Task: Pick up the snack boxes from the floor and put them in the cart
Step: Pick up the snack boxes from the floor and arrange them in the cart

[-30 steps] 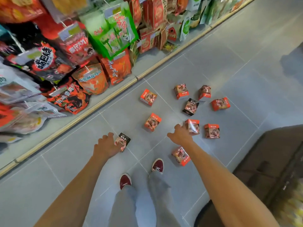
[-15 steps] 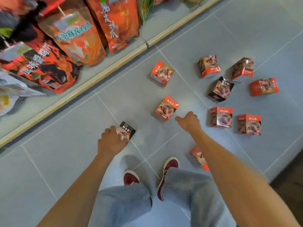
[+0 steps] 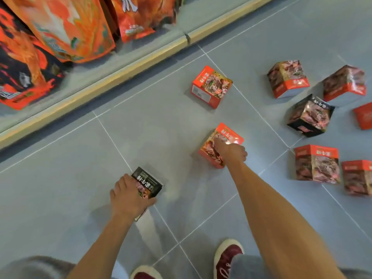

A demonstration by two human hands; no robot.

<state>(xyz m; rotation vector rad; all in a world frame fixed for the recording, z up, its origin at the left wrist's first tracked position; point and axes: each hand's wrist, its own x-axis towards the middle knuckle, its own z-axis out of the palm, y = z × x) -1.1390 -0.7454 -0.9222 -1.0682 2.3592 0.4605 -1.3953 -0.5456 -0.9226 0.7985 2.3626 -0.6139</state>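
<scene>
Left hand: I see my left hand (image 3: 128, 195) wrapped over a small black cardboard snack box (image 3: 146, 187) on the grey tiled floor (image 3: 161, 127), fingers on its far-left edge and thumb on the near side; it grasps the box, which I cannot tell is lifted or not.
Right hand: my right hand (image 3: 231, 152) reaches onto an orange-red cardboard snack box with a meat picture (image 3: 219, 144); fingertips (image 3: 216, 140) touch its top face, but I cannot tell whether the grip is closed around it.
Other boxes: a red box near the shelf edge (image 3: 211, 86) lies well beyond; two reddish boxes (image 3: 287, 80) (image 3: 345, 84) sit at the far right, a black one (image 3: 310, 115) just in front of them, and two red boxes (image 3: 317, 164) (image 3: 357, 177) stand side by side, touching, to my right.
Shelf: a low shelf with a yellow wooden edge strip (image 3: 112, 85) holds big orange snack bags (image 3: 66, 29).
Feet: my dark red shoes with white toe caps (image 3: 227, 256) stand on the tiles below.
Cart: not in my view.
</scene>
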